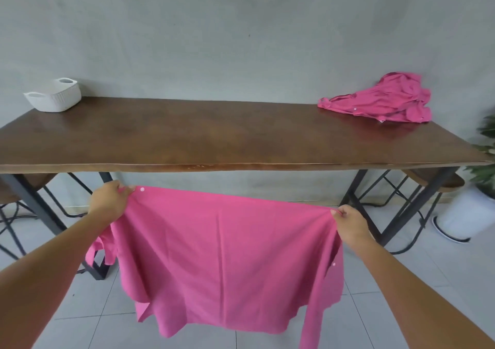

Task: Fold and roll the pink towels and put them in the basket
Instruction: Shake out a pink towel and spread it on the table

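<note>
Hanging below the near edge of the table (214, 134), the pink towel (222, 255) is pinched at its top corners by left hand (109, 201) and right hand (351, 222); a weak pinch would drop it

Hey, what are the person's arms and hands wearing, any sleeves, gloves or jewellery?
Nothing worn shows. The left hand and right hand are bare of gloves, with no ring, watch or bracelet visible. The left forearm and right forearm are uncovered to the frame's edge; no sleeve appears.
</note>
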The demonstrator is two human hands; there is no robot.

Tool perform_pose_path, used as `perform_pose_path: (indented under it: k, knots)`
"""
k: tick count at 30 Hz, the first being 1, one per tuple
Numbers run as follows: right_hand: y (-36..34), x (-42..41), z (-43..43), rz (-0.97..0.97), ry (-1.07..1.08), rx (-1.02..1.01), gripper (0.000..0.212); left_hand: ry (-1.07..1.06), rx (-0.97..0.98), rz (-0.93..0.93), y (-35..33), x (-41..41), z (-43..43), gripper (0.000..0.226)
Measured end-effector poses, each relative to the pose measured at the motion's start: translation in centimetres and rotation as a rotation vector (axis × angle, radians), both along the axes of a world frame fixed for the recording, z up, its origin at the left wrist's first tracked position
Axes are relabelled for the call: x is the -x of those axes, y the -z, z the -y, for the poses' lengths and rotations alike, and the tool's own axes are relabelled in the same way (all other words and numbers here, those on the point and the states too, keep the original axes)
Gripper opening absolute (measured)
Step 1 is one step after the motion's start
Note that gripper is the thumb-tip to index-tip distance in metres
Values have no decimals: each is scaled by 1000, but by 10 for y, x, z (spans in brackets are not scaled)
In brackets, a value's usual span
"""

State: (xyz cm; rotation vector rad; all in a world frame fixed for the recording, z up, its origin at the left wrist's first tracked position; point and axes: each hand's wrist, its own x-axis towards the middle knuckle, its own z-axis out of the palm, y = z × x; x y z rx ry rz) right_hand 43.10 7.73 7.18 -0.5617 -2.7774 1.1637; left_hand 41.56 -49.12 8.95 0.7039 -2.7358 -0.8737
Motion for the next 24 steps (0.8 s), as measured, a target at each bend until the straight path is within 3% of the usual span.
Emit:
perform_pose_path:
  k: [12, 15, 24]
  knots:
    - [9, 80, 79, -86, 235, 123, 26, 62, -25, -14, 22, 74, 62, 43]
    - [10, 97, 91, -106, 227, 99, 23, 62, -22, -27, 26, 89, 71, 38]
    - [12, 192, 92, -155, 56, -8, 21, 24, -7, -124, 36, 152, 92, 53]
